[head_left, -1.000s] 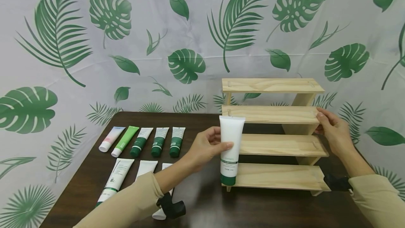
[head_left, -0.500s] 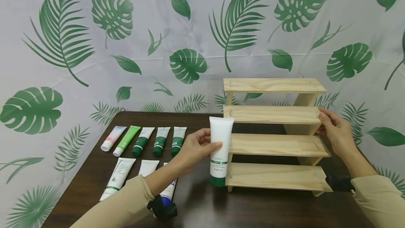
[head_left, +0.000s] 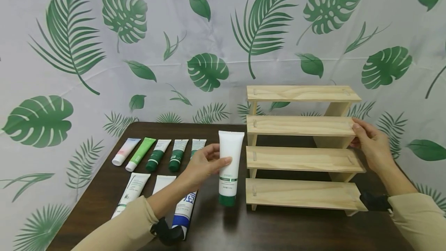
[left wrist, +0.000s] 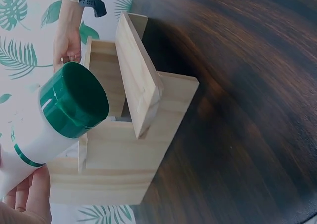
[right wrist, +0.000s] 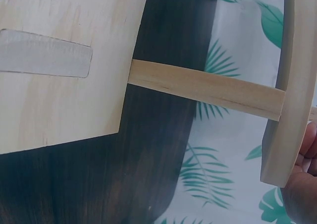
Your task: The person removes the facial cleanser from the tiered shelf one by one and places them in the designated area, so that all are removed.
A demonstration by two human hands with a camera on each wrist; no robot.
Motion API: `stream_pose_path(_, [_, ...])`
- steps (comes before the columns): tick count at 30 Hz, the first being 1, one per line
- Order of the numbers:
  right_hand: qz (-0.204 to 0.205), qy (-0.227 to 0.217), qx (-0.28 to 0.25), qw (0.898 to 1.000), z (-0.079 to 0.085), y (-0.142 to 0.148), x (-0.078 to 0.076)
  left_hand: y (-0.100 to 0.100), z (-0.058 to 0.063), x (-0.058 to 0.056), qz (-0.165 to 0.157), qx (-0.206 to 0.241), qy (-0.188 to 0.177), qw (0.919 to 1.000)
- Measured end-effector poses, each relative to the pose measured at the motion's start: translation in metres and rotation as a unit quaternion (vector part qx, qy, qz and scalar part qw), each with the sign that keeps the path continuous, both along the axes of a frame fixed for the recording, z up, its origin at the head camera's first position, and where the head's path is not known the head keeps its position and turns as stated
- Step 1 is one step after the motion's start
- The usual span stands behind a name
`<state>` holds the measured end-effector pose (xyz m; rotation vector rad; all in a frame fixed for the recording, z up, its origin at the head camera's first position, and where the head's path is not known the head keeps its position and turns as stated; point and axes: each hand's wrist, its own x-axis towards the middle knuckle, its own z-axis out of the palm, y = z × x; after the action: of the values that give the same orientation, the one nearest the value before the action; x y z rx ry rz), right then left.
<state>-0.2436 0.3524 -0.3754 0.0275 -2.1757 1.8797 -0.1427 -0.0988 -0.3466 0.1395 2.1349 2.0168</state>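
Observation:
A white squeeze tube (head_left: 231, 148) with a green cap stands upright, cap down, left of the wooden tiered shelf (head_left: 299, 125). My left hand (head_left: 200, 167) pinches it mid-body, thumb across the front. In the left wrist view, the green cap (left wrist: 74, 100) overlaps the shelf's side, and part of the tube runs out of frame. With my right hand (head_left: 374, 146) I grip the right end of the second board from the top, the thumb on its edge. The right wrist view catches only part of that hand (right wrist: 299, 189), behind the board end.
Several smaller tubes lie in a back row, among them a bright green tube (head_left: 140, 154). Nearer lie a white tube (head_left: 134, 191), another white tube (head_left: 163, 182) and a blue-banded tube (head_left: 182, 214), partly behind my left arm. Behind the dark table (head_left: 285, 229) hangs a leaf-print cloth (head_left: 216, 30).
My left hand has carried the white tube leftward, from in front of the shelf's left end to beside it. My right hand keeps its grip on the board.

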Motion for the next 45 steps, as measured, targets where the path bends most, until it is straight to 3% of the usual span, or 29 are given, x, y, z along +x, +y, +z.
stream_pose_path(4, [-0.014, -0.012, 0.013, 1.0, -0.008, 0.007, -0.007, -0.007, -0.002, 0.001, 0.006, -0.013, -0.003, 0.9999])
stream_pose_path(10, [-0.003, -0.021, 0.009, 1.0, 0.01, -0.007, 0.008, -0.018, -0.006, 0.002, 0.025, -0.02, -0.007, 0.9995])
stream_pose_path(17, [-0.003, -0.018, 0.01, 1.0, 0.01, -0.008, 0.008, -0.029, -0.01, 0.005, 0.05, -0.03, -0.015, 0.9982])
stream_pose_path(24, [0.003, -0.014, -0.002, 1.0, 0.01, -0.008, 0.008, -0.037, -0.012, 0.007, 0.051, -0.024, -0.022, 0.9982])
stream_pose_path(32, [-0.005, -0.009, 0.032, 0.999, 0.006, -0.005, 0.004, -0.046, -0.016, 0.009, 0.058, -0.037, -0.028, 0.9972])
stream_pose_path(36, [-0.013, -0.004, 0.03, 0.999, 0.002, -0.003, 0.001, -0.051, -0.017, 0.01, 0.066, -0.05, -0.032, 0.9961])
stream_pose_path(45, [0.01, -0.01, -0.001, 1.0, 0.01, -0.007, 0.007, -0.062, -0.021, 0.013, 0.078, -0.059, -0.038, 0.9945])
